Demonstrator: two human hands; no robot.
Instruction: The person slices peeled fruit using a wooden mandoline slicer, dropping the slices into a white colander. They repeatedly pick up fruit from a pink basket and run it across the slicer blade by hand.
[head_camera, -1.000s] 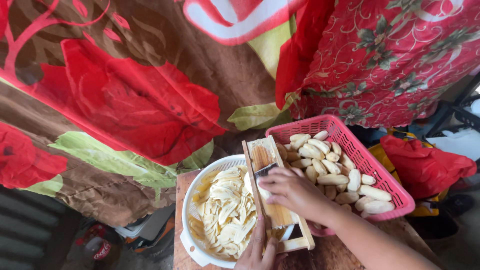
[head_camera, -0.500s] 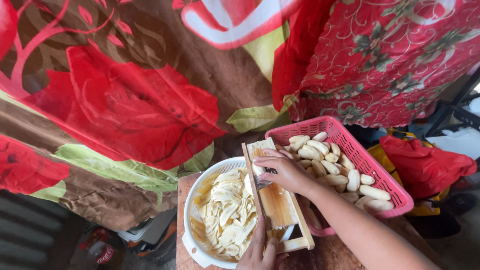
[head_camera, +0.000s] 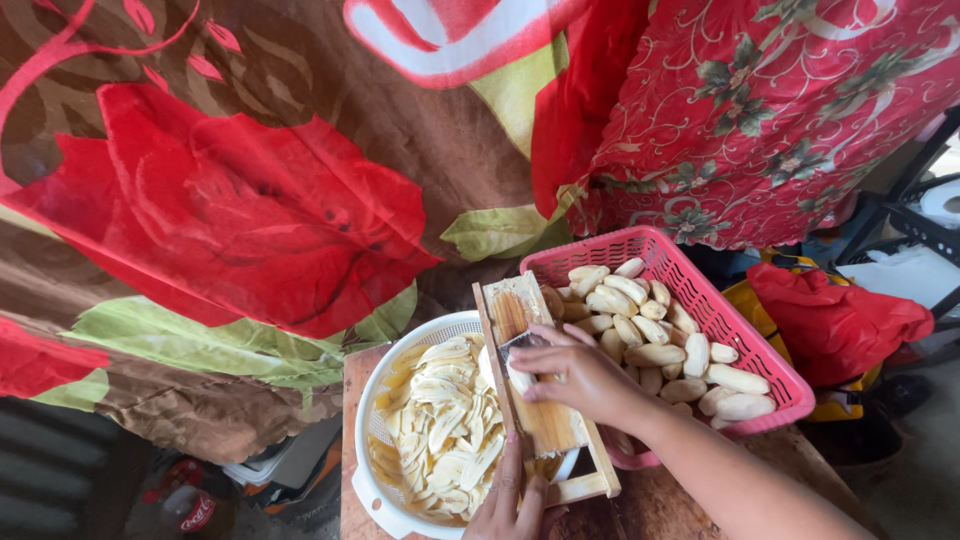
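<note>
A peeled banana piece (head_camera: 518, 377) is pressed against the wooden slicer (head_camera: 540, 400) by the right hand (head_camera: 580, 375), its grip closed on it — the slicer, steadied at its near end by the left hand (head_camera: 512, 500), is laid across the white colander (head_camera: 385, 500) so slices are caught below; a pink basket (head_camera: 700, 300) sits just right of it.

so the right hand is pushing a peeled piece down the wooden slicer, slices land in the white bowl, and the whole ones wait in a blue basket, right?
Not quite: the basket is pink, not blue, as the head view shows. The rest holds: the right hand presses a peeled piece on the wooden slicer, and slices lie in the white bowl.
</note>
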